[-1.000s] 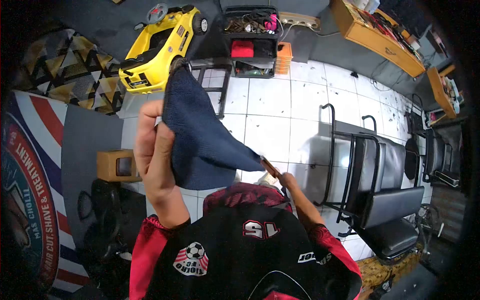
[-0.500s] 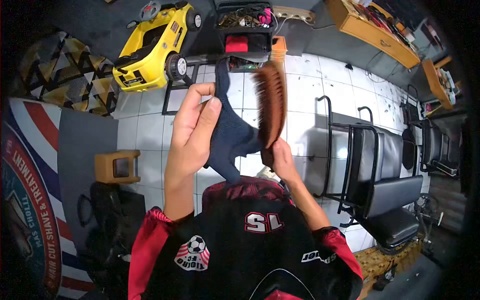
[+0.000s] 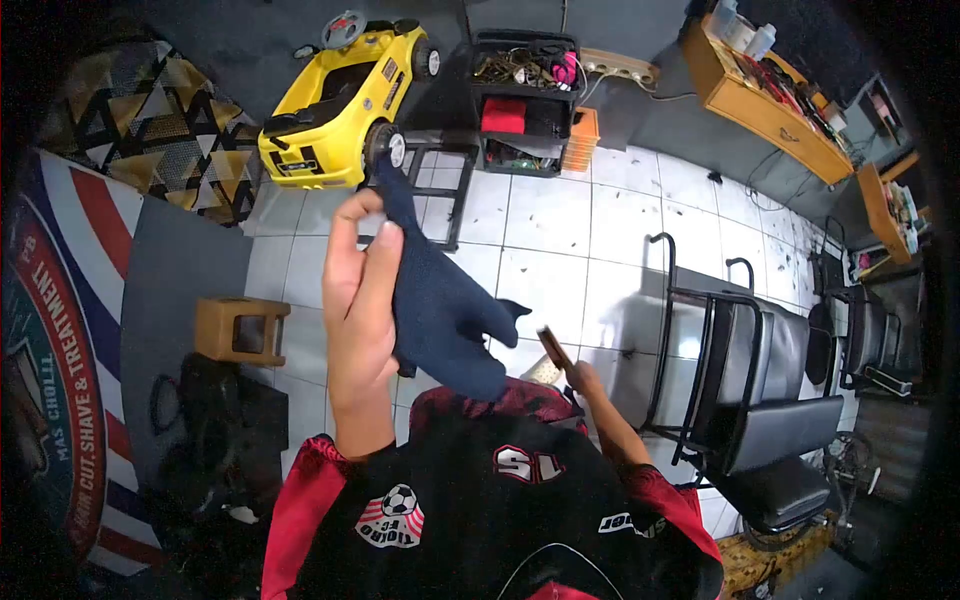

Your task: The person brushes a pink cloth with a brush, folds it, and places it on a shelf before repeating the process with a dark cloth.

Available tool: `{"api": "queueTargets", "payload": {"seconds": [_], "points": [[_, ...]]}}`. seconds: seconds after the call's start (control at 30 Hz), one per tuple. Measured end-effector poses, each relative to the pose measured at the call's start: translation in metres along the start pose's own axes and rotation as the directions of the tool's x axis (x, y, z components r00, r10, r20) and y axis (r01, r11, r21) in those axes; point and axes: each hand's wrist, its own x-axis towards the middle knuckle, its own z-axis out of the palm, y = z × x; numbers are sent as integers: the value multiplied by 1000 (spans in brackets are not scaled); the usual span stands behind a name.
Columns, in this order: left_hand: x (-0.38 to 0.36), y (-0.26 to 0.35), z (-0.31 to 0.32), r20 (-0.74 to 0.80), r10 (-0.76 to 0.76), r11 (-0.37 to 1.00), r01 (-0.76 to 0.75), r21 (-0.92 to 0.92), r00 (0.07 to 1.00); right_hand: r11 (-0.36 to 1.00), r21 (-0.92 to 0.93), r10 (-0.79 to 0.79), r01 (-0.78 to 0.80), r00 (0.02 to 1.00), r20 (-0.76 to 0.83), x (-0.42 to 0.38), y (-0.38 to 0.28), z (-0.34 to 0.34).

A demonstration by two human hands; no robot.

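A dark navy knit cloth (image 3: 430, 290) with several pointed or finger-like ends hangs in front of my torso. My left hand (image 3: 362, 285) pinches its upper edge between thumb and fingers, so the cloth droops to the right. Lower down on the right, my right hand (image 3: 588, 382) grips a brown wooden-backed brush (image 3: 553, 349). The brush is seen nearly edge-on, its bristles hardly visible, and it is apart from the cloth.
A yellow ride-on toy car (image 3: 340, 105) and a black shelf cart (image 3: 525, 100) stand at the back. Black padded chairs (image 3: 770, 400) line the right side. A brown stool (image 3: 242, 330) and a striped barber sign (image 3: 75, 360) are on the left. Wooden drawers (image 3: 780, 115) hang at upper right.
The brush has dropped down and away from the cloth in my right hand, turning edge-on. My left hand and the cloth have shifted slightly left. The view has tilted a little.
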Motion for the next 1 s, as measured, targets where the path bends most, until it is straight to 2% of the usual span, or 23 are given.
{"api": "queueTargets", "payload": {"seconds": [0.03,0.07,0.1,0.13,0.17,0.2,0.27,0.33,0.4,0.43,0.47,0.57,0.6,0.67,0.7,0.73,0.77,0.8,0.87,0.9,0.93,0.97,1.0], "points": [[2,-5,8,-75,0,999,-3,-50,997,997,60,-48,49,999,-16,3,-11,-6],[6,-14,4,-42,11,998,-13,-55,999,988,119,-95,98,995,-36,5,-38,-19],[10,-28,-5,-9,22,998,-23,-61,1000,934,292,-172,208,974,-146,-17,-80,-46],[12,-37,-11,23,29,998,-28,-64,999,837,442,-222,322,939,-263,-54,-129,-81],[11,-39,-12,33,-44,994,47,-96,998,699,639,-241,321,947,-212,-83,-165,-109],[8,-38,-10,84,-58,997,62,-37,995,521,803,-268,289,949,-167,-108,-193,-130],[5,-35,-5,179,-86,996,79,46,980,349,832,-415,432,867,-277,-138,-219,-148],[3,-39,-2,246,-65,996,50,69,967,268,782,-510,563,771,-381,-167,-242,-160],[2,-41,0,288,6,998,-25,62,958,327,688,-567,648,717,-405,-171,-249,-156],[3,-39,-2,341,10,1000,-16,14,940,372,666,-576,646,723,-380,-167,-248,-152],[4,-35,-6,349,20,1000,-25,8,937,472,665,-556,579,781,-286,-155,-240,-142],[10,-23,-14,344,97,992,-118,43,934,591,603,-432,536,841,-325,-96,-206,-87],[12,-19,-16,337,130,985,-160,64,932,702,480,-374,525,846,-379,-61,-176,-55],[14,-13,-22,376,74,997,-76,-10,924,911,353,-182,214,976,-122,-1,-111,-1],[13,-13,-20,366,67,997,-73,4,928,950,311,-34,19,998,43,-22,-114,-25],[11,-12,-16,355,60,997,-71,17,933,968,212,-120,131,991,-63,1,-76,4],[10,-11,-15,343,56,997,-71,31,938,944,37,-311,328,922,-232,23,-40,30],[13,-19,-20,393,102,992,-121,24,914,958,187,-194,219,970,-144,25,-42,27],[9,-28,-20,353,150,973,-201,113,924,899,434,19,-54,996,85,25,-43,22],[9,-32,-22,358,93,979,-150,136,929,803,595,-1,-18,999,32,19,-55,12],[10,-35,-26,364,35,983,-98,158,931,719,695,-50,2,998,48,3,-80,-18],[10,-37,-28,370,-23,983,-48,180,929,724,682,-49,101,994,-95,-12,-109,-40],[10,-38,-27,364,-31,989,-25,147,931,621,773,-109,130,991,-79,-35,-140,-71]]}}
